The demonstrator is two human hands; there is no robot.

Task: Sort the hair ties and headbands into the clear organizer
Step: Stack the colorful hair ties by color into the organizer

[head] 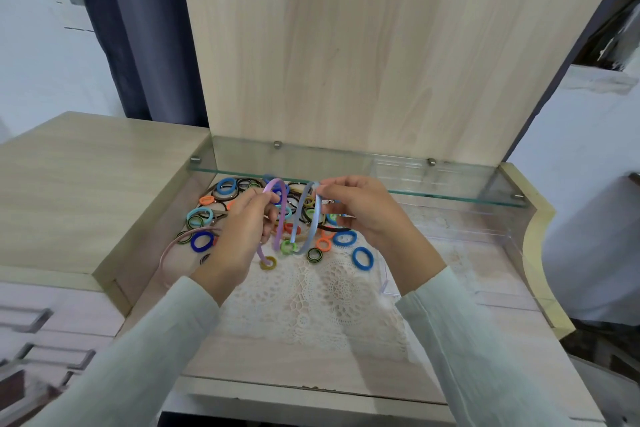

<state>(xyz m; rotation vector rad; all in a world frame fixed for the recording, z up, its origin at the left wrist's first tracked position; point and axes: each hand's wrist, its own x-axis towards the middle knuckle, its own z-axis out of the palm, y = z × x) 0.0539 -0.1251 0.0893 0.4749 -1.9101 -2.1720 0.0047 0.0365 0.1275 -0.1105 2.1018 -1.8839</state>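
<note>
My left hand (239,236) grips a lilac headband (281,215) at its top, the band's ends hanging down over the pile. My right hand (360,210) pinches a pale blue headband (308,218) at its top, just right of the lilac one. Both bands are held upright above a heap of coloured hair ties (221,199) lying on the desk. A pink headband (183,241) lies at the pile's left edge. The clear organizer (467,236) stands to the right, past my right hand; it looks bare inside.
A glass shelf (346,173) runs across just behind my hands at low height. A white lace doily (311,298) covers the desk in front. A raised wooden block (86,184) borders the left, with drawers (41,340) below. A wooden back panel (346,62) rises behind.
</note>
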